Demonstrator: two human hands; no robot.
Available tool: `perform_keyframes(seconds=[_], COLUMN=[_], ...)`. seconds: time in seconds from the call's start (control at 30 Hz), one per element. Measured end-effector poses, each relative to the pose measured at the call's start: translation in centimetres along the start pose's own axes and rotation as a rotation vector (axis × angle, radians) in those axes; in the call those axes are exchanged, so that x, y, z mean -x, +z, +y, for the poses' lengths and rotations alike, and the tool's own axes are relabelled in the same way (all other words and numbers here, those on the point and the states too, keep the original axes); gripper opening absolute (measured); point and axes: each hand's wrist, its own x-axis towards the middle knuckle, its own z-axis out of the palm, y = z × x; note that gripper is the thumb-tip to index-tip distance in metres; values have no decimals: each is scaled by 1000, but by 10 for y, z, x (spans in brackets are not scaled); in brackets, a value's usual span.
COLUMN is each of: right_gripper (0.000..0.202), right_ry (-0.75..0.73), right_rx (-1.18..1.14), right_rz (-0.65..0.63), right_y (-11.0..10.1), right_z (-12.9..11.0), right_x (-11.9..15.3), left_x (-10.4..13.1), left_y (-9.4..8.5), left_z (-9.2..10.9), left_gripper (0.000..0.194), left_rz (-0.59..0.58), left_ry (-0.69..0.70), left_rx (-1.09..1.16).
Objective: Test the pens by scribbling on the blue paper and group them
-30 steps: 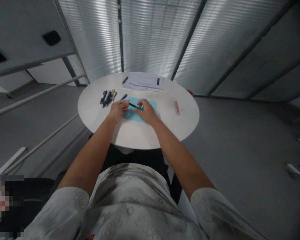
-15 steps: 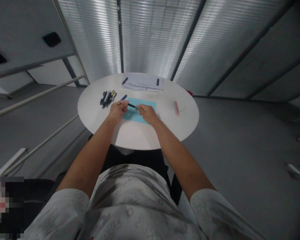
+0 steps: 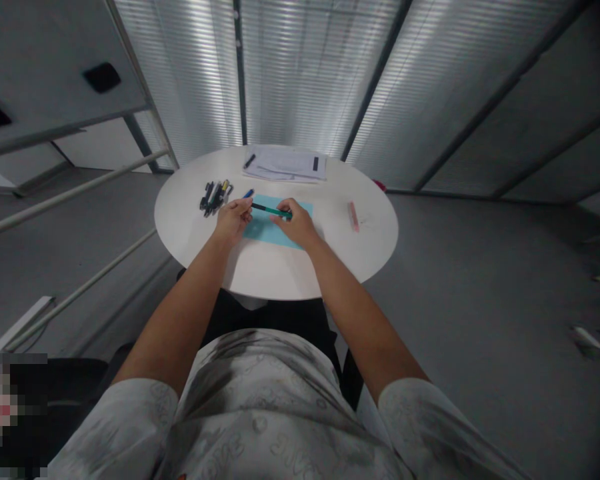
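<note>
A green and black pen (image 3: 267,209) is held level between my two hands, above a light blue sheet (image 3: 267,231) on the round white table. My left hand (image 3: 233,217) pinches its black end. The fingers of my right hand (image 3: 295,221) are closed round the green end. Just beyond my left hand lies a blue pen (image 3: 249,194), partly hidden by the fingers. Several dark pens, one with a yellow part, form a pile (image 3: 215,197) to the left of that hand.
Papers (image 3: 285,165) with a black pen (image 3: 250,161) on them lie at the table's far edge. A pink-red object (image 3: 353,217) rests on the right of the table (image 3: 275,277). White rails (image 3: 80,192) stand at the left, and window blinds rise behind.
The fingers of my right hand have shifted on the pen, and more of its green part now shows. My left hand stays nearly in place on the black end.
</note>
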Motion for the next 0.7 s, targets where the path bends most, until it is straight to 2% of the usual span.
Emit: perform_keyframes(seconds=[0.1,0.17,0.3,0.4,0.5,0.6,0.7], right_gripper=[20,25,37,52,62,62,58], right_ry=[-66,-51,131,273,335,352,431], right_rx=[13,-18,-227,-438,-552,-666,-896], right_rz=[9,-30,-68,9,69,48,58], right_y=[0,1,3,0,-10,-20,-26], right_z=[0,0,-1,-6,-12,-16,-21], right_x=[-1,-2,-5,-8,-11,-11,-9], left_x=[-1,-1,0,3,7,9,9], left_y=[0,0,1,3,5,6,8], left_z=[1,2,4,5,4,1,-4], left_gripper=[22,22,25,28,28,28,29], left_rz=[3,-7,4,-3,-45,-89,-122], left_ry=[-3,-8,-17,-18,-2,37,97], left_rx=[9,16,25,30,10,-69,-209])
